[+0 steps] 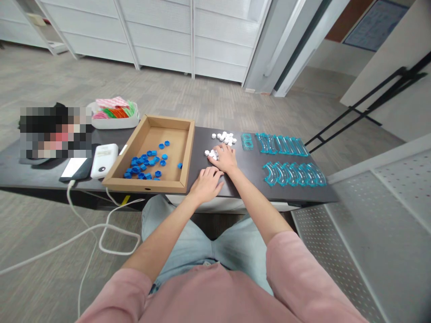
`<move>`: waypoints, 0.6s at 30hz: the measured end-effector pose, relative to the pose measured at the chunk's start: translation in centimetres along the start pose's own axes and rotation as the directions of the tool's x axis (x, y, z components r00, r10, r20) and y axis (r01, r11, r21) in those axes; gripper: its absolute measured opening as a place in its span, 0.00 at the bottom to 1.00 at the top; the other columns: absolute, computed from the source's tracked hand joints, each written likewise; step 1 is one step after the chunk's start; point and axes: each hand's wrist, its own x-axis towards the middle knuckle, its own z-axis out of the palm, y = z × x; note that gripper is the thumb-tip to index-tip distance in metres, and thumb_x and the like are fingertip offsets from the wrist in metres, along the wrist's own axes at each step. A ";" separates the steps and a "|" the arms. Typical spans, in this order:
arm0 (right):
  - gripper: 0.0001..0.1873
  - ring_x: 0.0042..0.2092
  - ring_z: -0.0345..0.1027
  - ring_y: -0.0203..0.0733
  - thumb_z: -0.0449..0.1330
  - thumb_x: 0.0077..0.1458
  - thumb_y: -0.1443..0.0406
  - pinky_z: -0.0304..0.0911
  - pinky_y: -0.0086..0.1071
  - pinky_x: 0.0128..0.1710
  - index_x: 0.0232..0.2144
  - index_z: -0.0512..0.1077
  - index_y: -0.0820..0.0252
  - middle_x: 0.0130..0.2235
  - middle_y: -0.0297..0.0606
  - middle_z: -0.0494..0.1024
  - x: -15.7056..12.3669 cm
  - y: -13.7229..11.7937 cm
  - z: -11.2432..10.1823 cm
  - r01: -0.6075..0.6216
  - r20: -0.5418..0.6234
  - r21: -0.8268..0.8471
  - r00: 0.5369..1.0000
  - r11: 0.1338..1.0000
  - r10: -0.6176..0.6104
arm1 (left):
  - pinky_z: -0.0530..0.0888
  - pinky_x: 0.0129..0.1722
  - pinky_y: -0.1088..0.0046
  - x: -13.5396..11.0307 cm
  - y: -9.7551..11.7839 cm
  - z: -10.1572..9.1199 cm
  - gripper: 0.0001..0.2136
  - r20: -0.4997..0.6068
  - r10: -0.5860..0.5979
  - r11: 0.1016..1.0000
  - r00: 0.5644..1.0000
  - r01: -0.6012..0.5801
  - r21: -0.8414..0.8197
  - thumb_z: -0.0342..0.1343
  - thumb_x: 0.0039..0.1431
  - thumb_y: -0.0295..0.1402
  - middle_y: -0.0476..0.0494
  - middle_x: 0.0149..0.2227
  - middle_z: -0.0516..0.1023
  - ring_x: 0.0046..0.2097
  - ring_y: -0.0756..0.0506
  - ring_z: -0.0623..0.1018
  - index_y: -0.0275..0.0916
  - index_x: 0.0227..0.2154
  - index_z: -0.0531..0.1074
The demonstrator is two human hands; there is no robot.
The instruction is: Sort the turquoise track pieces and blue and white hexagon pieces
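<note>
My right hand (226, 158) lies over a small cluster of white pieces (212, 154) on the dark table, its fingers stretched out and touching them. Some of those pieces are hidden beneath it. Just nearer to me, my left hand (206, 185) rests palm down on the tabletop with fingers extended, holding nothing that I can see. Beyond the right hand is a second group of small white pieces (224, 137). To the left stands a shallow cardboard box (191, 148) with several blue hexagonal pieces (143, 163) scattered inside.
At right lie two rows of clear teal pieces, straight-looking ones (283, 145) behind and curved ones (294, 174) in front, beside a small teal pair (247, 141). On the left are a white power bank (104, 160), a phone (79, 168), cables (101, 226) and a white basket (116, 122).
</note>
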 end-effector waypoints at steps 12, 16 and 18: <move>0.20 0.64 0.70 0.66 0.63 0.71 0.52 0.65 0.55 0.61 0.56 0.78 0.57 0.61 0.56 0.81 -0.3 0.1 0.2 -0.042 -0.056 -0.019 0.998 0.999 0.041 | 0.69 0.66 0.51 0.0 0.1 -0.3 0.18 0.009 -0.018 1.000 1.000 0.018 -0.006 0.53 0.78 0.37 0.32 0.62 0.77 0.65 0.33 0.74 0.40 0.65 0.74; 0.21 0.63 0.71 0.65 0.64 0.70 0.52 0.65 0.54 0.61 0.56 0.78 0.59 0.60 0.55 0.82 -0.4 0.3 0.2 -0.026 -0.062 -0.019 0.998 0.999 0.025 | 0.69 0.67 0.51 0.1 0.1 -0.3 0.18 0.013 -0.016 1.000 1.000 0.016 -0.012 0.54 0.78 0.37 0.32 0.62 0.77 0.66 0.33 0.74 0.39 0.65 0.74; 0.20 0.63 0.72 0.65 0.64 0.70 0.52 0.66 0.53 0.61 0.55 0.79 0.59 0.60 0.55 0.82 -0.4 0.5 0.2 -0.024 -0.073 -0.017 0.997 1.000 0.023 | 0.69 0.67 0.51 0.1 0.1 -0.3 0.18 0.010 -0.016 1.000 1.000 0.016 -0.008 0.54 0.78 0.37 0.32 0.63 0.77 0.66 0.33 0.74 0.39 0.65 0.74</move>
